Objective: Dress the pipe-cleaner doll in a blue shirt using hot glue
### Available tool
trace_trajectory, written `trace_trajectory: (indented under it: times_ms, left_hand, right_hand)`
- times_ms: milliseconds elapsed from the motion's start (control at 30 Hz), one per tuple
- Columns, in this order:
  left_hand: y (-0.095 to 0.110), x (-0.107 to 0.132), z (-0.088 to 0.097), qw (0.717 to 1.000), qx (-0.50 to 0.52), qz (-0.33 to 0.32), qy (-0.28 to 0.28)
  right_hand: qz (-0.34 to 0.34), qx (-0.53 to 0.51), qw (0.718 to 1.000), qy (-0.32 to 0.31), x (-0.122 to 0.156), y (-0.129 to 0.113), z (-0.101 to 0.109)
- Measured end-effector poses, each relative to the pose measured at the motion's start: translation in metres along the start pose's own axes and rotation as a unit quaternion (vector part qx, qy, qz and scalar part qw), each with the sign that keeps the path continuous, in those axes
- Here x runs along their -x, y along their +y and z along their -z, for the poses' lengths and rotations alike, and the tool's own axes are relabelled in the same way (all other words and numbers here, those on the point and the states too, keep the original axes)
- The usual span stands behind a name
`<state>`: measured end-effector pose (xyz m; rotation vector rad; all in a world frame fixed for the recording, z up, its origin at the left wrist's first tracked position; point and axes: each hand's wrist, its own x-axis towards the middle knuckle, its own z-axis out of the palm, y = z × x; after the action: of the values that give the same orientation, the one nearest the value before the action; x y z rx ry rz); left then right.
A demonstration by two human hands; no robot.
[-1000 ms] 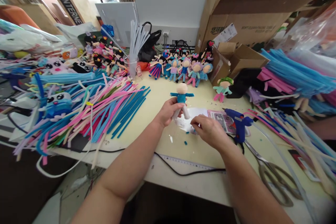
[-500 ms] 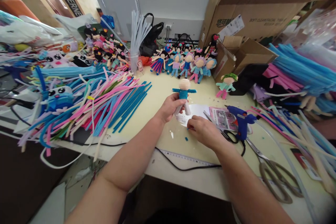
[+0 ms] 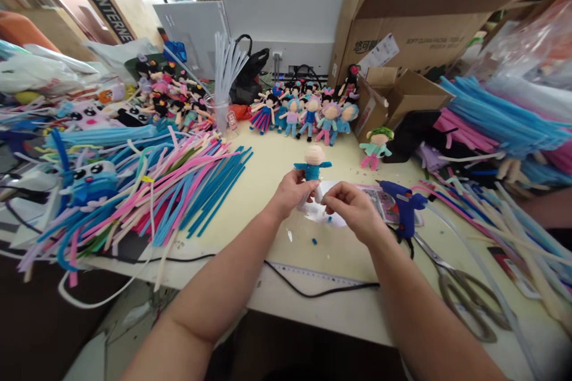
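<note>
Head view. The left hand is closed around the lower body of a small unfinished doll, which has a bare cream head, a teal torso and pale legs. It holds the doll upright just above the table, over a white sheet. The right hand meets it from the other side, thumb and forefinger drawn together in a pinch at the doll's legs. Whether they nip a leg or some small piece cannot be told, as the fingers hide the contact. The work appears to be fine fitting at the lower part of the figure. It is judged to go best with the left hand's grip firm but low, so that the soft head and outstretched arms are not crushed. The pinching fingertips should work close to the holding fingers so that the wire core does not bend out of line. Keeping the doll over the sheet lets any trimmings fall with the blue scraps already lying there. The blue glue gun stands just beside the right hand, nozzle toward the work, and is best kept clear of the wrist. The scissors lie farther right, the loose pipe cleaners to the left, and the finished dolls in a row behind.
</note>
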<state>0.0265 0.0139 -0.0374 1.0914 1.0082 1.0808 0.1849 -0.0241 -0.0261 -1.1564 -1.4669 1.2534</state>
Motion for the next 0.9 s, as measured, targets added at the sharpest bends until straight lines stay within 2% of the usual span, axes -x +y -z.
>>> trace_trajectory:
  times_ms: [167, 467, 633, 800, 900]
  left_hand:
    - [0.0016, 0.0025, -0.0017, 1.0, -0.029, 0.007, 0.003]
    - [0.0, 0.0011, -0.0008, 1.0, -0.014, 0.005, 0.0]
    - [0.0009, 0.0013, -0.0008, 1.0, -0.023, 0.005, 0.0]
    - [-0.0011, -0.0006, 0.0007, 0.995, -0.083, -0.033, 0.035]
    - [-0.0019, -0.0024, 0.0027, 0.99, -0.119, -0.037, 0.064]
  right_hand:
    - [0.009, -0.105, 0.993, 0.049, -0.0036, -0.0013, 0.0012]
    - [0.0, -0.091, 0.992, 0.082, -0.0061, 0.0033, 0.0002]
    - [-0.017, -0.081, 0.993, 0.081, -0.0066, 0.004, -0.0012]
    - [-0.024, -0.05, 0.997, 0.053, -0.0059, 0.0065, -0.0037]
    - [-0.003, -0.08, 0.993, 0.086, -0.0065, 0.0052, 0.0018]
